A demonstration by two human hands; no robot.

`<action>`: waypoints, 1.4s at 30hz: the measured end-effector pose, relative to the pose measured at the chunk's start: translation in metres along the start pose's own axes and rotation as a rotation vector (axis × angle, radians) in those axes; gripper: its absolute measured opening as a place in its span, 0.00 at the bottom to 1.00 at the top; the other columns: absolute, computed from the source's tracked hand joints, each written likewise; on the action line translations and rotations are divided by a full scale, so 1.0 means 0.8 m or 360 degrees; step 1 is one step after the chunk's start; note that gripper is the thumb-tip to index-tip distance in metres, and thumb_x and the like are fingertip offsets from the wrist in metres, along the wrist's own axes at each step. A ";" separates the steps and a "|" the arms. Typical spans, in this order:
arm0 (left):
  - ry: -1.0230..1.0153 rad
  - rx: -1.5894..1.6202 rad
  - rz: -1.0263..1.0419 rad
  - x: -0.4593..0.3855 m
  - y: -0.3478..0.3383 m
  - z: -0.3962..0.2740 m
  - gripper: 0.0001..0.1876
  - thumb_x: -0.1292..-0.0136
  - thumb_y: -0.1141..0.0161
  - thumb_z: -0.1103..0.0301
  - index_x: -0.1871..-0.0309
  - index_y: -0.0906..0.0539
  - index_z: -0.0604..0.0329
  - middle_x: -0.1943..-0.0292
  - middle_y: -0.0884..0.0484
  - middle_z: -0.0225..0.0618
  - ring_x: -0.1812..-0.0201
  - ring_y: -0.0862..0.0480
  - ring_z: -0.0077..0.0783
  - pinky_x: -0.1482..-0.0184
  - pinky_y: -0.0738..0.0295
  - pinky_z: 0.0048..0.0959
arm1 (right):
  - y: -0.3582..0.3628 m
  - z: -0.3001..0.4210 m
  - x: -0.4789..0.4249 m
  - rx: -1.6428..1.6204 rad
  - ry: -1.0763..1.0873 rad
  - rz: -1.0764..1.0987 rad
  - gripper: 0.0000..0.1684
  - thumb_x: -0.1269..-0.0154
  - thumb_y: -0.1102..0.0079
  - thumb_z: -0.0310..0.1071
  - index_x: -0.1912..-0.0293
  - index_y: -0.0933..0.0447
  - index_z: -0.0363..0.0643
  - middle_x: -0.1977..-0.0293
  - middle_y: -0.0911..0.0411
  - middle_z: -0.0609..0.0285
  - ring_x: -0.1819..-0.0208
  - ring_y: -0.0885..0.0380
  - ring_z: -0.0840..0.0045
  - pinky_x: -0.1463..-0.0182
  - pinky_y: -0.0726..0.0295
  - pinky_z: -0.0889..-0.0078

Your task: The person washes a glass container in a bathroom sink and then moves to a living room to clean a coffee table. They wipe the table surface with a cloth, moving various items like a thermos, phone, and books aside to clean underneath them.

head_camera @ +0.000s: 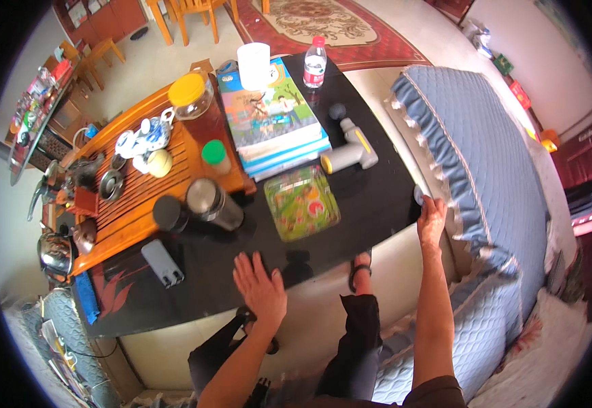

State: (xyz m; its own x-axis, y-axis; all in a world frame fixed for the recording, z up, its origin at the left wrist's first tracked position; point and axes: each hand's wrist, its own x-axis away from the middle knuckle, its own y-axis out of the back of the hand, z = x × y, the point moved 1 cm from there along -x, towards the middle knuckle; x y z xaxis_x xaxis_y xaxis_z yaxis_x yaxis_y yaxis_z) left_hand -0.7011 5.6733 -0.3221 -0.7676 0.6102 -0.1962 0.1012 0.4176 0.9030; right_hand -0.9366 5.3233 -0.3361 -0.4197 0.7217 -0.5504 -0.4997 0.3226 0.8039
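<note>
On the near edge of the black glossy coffee table (pixel 214 285) my left hand (pixel 261 290) rests palm down with its fingers apart, holding nothing. My right hand (pixel 432 219) is at the table's right corner, its fingers closed on a small whitish object (pixel 419 195) that is mostly hidden. Between the hands lie a green patterned flat case (pixel 302 203) and a grey massage gun (pixel 352 150). Behind the case is a stack of books (pixel 275 117) with a white paper roll (pixel 254 66) on top. A grey device (pixel 162 263) lies left of my left hand.
A wooden slatted tea tray (pixel 137 204) bears teaware and a yellow-lidded jar (pixel 191 97). Beside it stand a steel-lidded flask (pixel 215 204), a dark-lidded container (pixel 170 214) and a green-lidded jar (pixel 216 155). A water bottle (pixel 315 64) stands at the far edge. A blue quilted sofa (pixel 479 143) is at right.
</note>
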 end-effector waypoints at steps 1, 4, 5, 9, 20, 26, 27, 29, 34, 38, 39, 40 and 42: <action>-0.0116 0.0110 -0.0060 0.004 0.003 0.006 0.30 0.34 0.47 0.64 0.31 0.39 0.65 0.29 0.45 0.56 0.27 0.48 0.56 0.28 0.54 0.50 | 0.010 0.012 0.015 -0.0012 0.0014 -0.0014 0.12 0.38 0.48 0.22 0.57 0.21 0.44 0.67 0.27 0.52 0.63 0.29 0.55 0.56 0.29 0.55; -0.0230 0.0549 -0.0123 0.045 0.041 0.021 0.28 0.35 0.47 0.68 0.32 0.38 0.66 0.29 0.44 0.56 0.27 0.48 0.57 0.28 0.52 0.49 | -0.007 0.050 0.100 -0.0370 -0.0069 0.0231 0.16 0.35 0.53 0.34 0.50 0.23 0.43 0.59 0.23 0.49 0.54 0.26 0.53 0.49 0.28 0.52; -0.0231 0.0627 -0.0110 0.072 0.060 0.027 0.28 0.35 0.47 0.69 0.33 0.38 0.66 0.30 0.44 0.56 0.28 0.47 0.57 0.29 0.52 0.49 | -0.014 0.076 0.133 -0.0387 0.0304 -0.0002 0.20 0.35 0.54 0.32 0.44 0.28 0.44 0.53 0.23 0.48 0.49 0.26 0.53 0.45 0.27 0.56; -0.0113 0.0814 -0.0075 0.214 0.119 0.098 0.28 0.36 0.47 0.71 0.33 0.37 0.68 0.32 0.41 0.57 0.30 0.42 0.56 0.30 0.49 0.47 | 0.025 0.308 0.223 -0.0671 0.0381 0.0586 0.21 0.43 0.47 0.28 0.47 0.24 0.47 0.57 0.23 0.50 0.55 0.23 0.57 0.52 0.23 0.57; 0.1129 0.2517 0.0151 0.306 0.227 0.279 0.24 0.31 0.46 0.53 0.39 0.29 0.58 0.51 0.21 0.36 0.50 0.22 0.31 0.46 0.28 0.30 | 0.217 0.578 0.366 -0.2657 -0.0565 0.1840 0.18 0.31 0.45 0.38 0.45 0.25 0.41 0.53 0.21 0.64 0.49 0.24 0.79 0.44 0.27 0.74; 0.0896 0.3269 0.0654 0.311 0.263 0.260 0.23 0.34 0.41 0.54 0.42 0.25 0.59 0.53 0.18 0.34 0.51 0.19 0.31 0.46 0.26 0.35 | 0.246 0.588 0.390 -0.3053 -0.0850 0.1990 0.17 0.30 0.49 0.32 0.44 0.27 0.39 0.54 0.21 0.65 0.51 0.23 0.79 0.44 0.26 0.74; 0.0809 0.3133 0.0531 0.309 0.251 0.264 0.22 0.34 0.40 0.56 0.42 0.25 0.60 0.54 0.18 0.34 0.52 0.19 0.31 0.46 0.26 0.35 | 0.243 0.588 0.393 -0.2968 -0.0845 0.1896 0.16 0.30 0.50 0.31 0.45 0.26 0.40 0.54 0.21 0.64 0.52 0.23 0.79 0.45 0.26 0.74; 0.0734 0.2919 0.0072 0.303 0.240 0.277 0.18 0.38 0.37 0.71 0.45 0.25 0.61 0.55 0.18 0.33 0.55 0.18 0.29 0.49 0.25 0.30 | 0.228 0.586 0.399 -0.2815 -0.0808 0.1717 0.15 0.31 0.52 0.30 0.47 0.25 0.41 0.56 0.21 0.64 0.55 0.23 0.78 0.47 0.25 0.73; 0.0627 0.2320 -0.0324 0.293 0.256 0.288 0.11 0.39 0.39 0.80 0.55 0.25 0.60 0.61 0.19 0.31 0.60 0.21 0.22 0.54 0.24 0.25 | 0.182 0.579 0.413 -0.2718 -0.0900 0.1516 0.13 0.28 0.55 0.29 0.51 0.23 0.40 0.59 0.20 0.63 0.57 0.23 0.80 0.50 0.24 0.74; 0.0566 0.2782 -0.0747 0.300 0.283 0.288 0.08 0.36 0.38 0.72 0.56 0.25 0.56 0.58 0.21 0.30 0.59 0.22 0.24 0.52 0.27 0.26 | 0.164 0.585 0.425 -0.2926 -0.0941 0.1439 0.12 0.26 0.56 0.31 0.51 0.25 0.38 0.57 0.21 0.63 0.57 0.23 0.80 0.49 0.24 0.74; 0.0717 0.2870 -0.0723 0.306 0.292 0.279 0.09 0.35 0.39 0.68 0.54 0.25 0.55 0.55 0.21 0.31 0.57 0.22 0.26 0.50 0.27 0.28 | 0.167 0.587 0.427 -0.2945 -0.0962 0.1429 0.12 0.26 0.56 0.31 0.50 0.26 0.38 0.56 0.21 0.63 0.56 0.23 0.80 0.49 0.24 0.74; 0.0962 0.3015 -0.0332 0.310 0.285 0.278 0.10 0.34 0.40 0.65 0.53 0.24 0.55 0.55 0.20 0.31 0.56 0.21 0.28 0.49 0.27 0.31 | 0.192 0.596 0.420 -0.3032 -0.0767 0.1488 0.13 0.25 0.56 0.32 0.48 0.27 0.39 0.56 0.22 0.64 0.55 0.24 0.82 0.47 0.25 0.74; 0.1433 0.3191 0.0498 0.331 0.270 0.277 0.13 0.33 0.41 0.59 0.50 0.24 0.54 0.53 0.19 0.33 0.54 0.20 0.32 0.48 0.26 0.35 | 0.192 0.604 0.432 -0.2806 -0.0525 0.1510 0.13 0.25 0.56 0.32 0.48 0.27 0.38 0.57 0.23 0.66 0.56 0.25 0.84 0.47 0.26 0.75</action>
State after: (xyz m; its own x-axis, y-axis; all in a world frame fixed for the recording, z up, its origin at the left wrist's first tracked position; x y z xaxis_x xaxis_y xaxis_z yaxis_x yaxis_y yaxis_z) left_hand -0.7423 6.0749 -0.2636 -0.5446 0.6422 0.5394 0.1139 0.6938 -0.7111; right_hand -0.7923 5.9183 -0.2944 -0.9163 0.3978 0.0458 -0.3808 -0.8304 -0.4067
